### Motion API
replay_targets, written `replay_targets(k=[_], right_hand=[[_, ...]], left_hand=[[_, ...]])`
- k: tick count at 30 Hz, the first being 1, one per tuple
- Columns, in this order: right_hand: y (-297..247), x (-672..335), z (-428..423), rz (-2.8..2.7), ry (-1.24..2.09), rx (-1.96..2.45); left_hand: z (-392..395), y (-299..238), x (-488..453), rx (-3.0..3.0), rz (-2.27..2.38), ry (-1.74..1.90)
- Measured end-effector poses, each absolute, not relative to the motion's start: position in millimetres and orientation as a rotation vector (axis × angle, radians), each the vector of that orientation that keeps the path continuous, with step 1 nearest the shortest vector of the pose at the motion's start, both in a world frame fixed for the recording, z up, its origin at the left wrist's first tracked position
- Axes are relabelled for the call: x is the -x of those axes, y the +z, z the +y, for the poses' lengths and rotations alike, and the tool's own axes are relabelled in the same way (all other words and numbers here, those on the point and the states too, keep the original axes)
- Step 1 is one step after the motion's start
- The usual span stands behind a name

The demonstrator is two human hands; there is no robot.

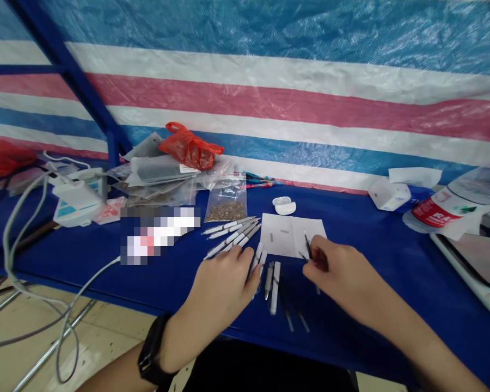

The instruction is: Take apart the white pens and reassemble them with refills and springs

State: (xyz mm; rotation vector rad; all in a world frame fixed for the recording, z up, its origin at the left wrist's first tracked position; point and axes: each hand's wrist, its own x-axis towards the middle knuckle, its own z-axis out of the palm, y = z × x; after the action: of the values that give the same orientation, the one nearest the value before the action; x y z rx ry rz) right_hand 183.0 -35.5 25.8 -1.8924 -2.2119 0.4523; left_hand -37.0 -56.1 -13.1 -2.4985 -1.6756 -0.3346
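My left hand (222, 283) rests on the blue tabletop (155, 288), its fingertips on a white pen barrel (258, 262). My right hand (330, 267) pinches a thin black pen refill (308, 246) above the edge of a white paper sheet (292, 235). Between my hands lie a white pen part (275, 287) and a silver-tipped pen part (268, 280). Two thin dark refills (288, 321) lie nearer me. Several white pens (232, 235) lie side by side beyond my left hand.
Behind the pens are a clear bag of brown granules (226, 200), a white earbud case (285, 205) and coloured pens (261, 182). A red plastic bag (190, 147) sits on stacked packets. A charger with cables (77, 198) is at left; a water bottle (457, 201) is at right.
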Motion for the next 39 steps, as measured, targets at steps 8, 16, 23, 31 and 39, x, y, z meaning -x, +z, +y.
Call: replay_targets(k=[8,16,23,31,39], right_hand=[[32.3,-213.0,6.7,-1.544,0.973,1.362],[19.2,-213.5,4.9,-1.242,1.062,1.222],[26.4,-198.7,-18.8,-1.310,0.756,0.890],[46.7,-186.8,-44.1,-1.268,0.810,0.714],[53.7,-188.4,-38.3,-1.633,0.568,0.812]], left_hand=[[-41.3,4.5,24.0,2.518,-1.951,0.153],[-33.7,0.5,31.4,2.429,-1.789,-0.281],[-29.7,13.5,25.1,2.707,-1.414,-0.964],[-44.1,23.5,22.7,2.795,-1.150,-1.302],[-36.8,30.5,18.4,2.749,-1.041,-1.360]])
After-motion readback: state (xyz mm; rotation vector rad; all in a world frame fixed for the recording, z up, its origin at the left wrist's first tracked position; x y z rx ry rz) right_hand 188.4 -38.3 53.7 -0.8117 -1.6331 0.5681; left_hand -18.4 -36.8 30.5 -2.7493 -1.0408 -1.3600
